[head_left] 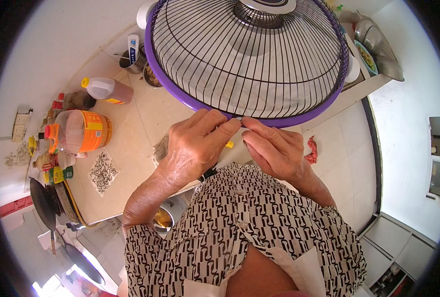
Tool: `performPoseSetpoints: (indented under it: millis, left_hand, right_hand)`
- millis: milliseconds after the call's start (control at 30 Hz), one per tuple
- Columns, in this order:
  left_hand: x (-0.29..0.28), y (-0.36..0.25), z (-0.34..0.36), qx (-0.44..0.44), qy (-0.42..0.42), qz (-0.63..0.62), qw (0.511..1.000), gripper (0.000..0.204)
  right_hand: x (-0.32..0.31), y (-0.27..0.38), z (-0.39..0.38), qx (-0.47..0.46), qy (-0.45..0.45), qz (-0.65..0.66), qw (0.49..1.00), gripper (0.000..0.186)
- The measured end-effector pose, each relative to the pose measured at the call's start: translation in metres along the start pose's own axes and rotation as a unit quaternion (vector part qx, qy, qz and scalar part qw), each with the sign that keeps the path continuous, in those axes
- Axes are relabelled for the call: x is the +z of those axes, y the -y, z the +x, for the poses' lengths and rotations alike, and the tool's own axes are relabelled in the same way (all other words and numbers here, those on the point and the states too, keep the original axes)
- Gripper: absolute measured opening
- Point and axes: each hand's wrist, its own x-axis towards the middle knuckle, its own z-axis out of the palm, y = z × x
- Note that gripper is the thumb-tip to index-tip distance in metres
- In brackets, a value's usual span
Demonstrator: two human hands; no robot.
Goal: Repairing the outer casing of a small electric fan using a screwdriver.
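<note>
A round appliance with a black wire guard (249,69) and a purple rim (190,101) stands before me, a shiny dish showing behind the wires. It looks like a fan or dish heater. At the near edge of the rim, my left hand (196,141) is closed, its fingertips and thumb gripping the purple edge. Close beside it, my right hand (277,148) pinches at the same spot with thumb and index finger. Whatever small part lies between the fingertips is too small to make out. Below the left hand a bit of a yellow object (229,144) shows.
On the tiled counter (136,119) at left stand a large oil jug (84,131), a white jug with a yellow cap (108,90) and several bottles. A speckled cloth (103,172) lies nearby. A red crumpled item (311,150) is at right. Pans (43,203) hang lower left.
</note>
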Motion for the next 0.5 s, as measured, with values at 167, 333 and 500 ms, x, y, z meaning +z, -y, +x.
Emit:
performPoseSetpoints:
  millis: [167,333,500]
  left_hand:
    - [0.003,-0.001,0.002,-0.003,-0.005,-0.023,1.000,0.026]
    - [0.009,0.001,0.000,-0.003,-0.021,-0.012,1.000,0.027]
    - [0.017,0.004,-0.005,0.013,-0.045,-0.014,0.999,0.030]
  right_hand:
    - [0.001,-0.001,-0.002,-0.002,-0.001,-0.008,1.000,0.029]
    - [0.000,0.000,-0.001,0.001,0.012,-0.013,1.000,0.031]
    - [0.002,0.000,-0.001,0.007,-0.003,0.014,1.000,0.030]
